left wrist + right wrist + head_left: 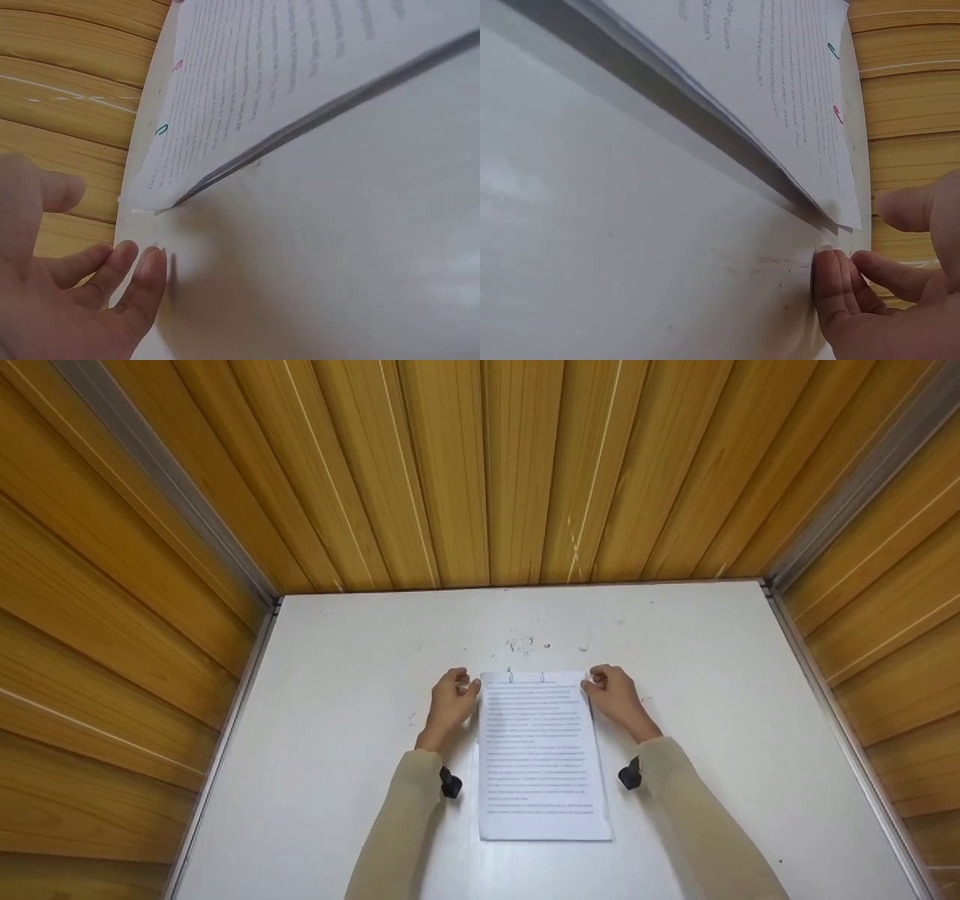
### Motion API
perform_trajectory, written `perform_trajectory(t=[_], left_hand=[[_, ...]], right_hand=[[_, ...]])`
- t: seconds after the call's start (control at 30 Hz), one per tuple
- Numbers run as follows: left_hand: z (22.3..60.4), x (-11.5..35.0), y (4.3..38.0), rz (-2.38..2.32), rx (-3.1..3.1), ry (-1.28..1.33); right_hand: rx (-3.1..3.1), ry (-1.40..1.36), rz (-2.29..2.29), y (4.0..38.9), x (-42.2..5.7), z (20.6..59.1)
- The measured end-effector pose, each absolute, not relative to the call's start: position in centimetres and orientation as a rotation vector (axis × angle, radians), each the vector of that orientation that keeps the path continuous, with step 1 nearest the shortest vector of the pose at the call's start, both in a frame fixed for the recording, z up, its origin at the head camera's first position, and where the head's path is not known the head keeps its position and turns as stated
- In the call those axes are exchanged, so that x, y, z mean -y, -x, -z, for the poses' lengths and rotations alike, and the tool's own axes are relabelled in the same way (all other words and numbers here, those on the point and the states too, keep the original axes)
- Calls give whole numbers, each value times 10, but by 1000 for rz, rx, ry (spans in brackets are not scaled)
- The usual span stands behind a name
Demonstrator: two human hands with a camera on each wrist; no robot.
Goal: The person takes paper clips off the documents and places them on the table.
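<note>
A stack of printed sheets (pixel 536 757) lies upright before me on the white table. Along its top edge sit a green paper clip (pixel 161 130) on the left and a pinkish-red paper clip (pixel 838 114) on the right. My left hand (pixel 454 701) is beside the top left corner, thumb spread from its loosely bent fingers (pixel 146 281). At the top right corner is my right hand (pixel 616 697), its thumb likewise apart from the fingers (pixel 832 289). In both wrist views the space between thumb and fingers holds nothing.
Dark scuffs (pixel 520 644) mark the white table (pixel 337 675) beyond the sheets. Wood-patterned panels (pixel 517 472) rise behind the table and at both sides, with grey metal posts in the corners. A black wrist camera (pixel 450 784) is strapped at each sleeve cuff.
</note>
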State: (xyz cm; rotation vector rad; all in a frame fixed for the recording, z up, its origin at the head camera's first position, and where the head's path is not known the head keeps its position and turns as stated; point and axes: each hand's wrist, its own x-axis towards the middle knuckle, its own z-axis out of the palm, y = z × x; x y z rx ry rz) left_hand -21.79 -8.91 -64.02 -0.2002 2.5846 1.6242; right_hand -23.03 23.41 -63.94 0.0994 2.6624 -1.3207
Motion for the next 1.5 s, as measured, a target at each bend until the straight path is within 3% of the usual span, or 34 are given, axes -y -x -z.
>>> perform_trajectory(t=[0.57, 1.5], left_hand=[[650, 78, 213, -1542, -2598, 344], [648, 77, 220, -1711, -2553, 199]], right_hand=[[-2705, -144, 1299, 227, -222, 657], [-2545, -385, 1542, 232, -232, 648]])
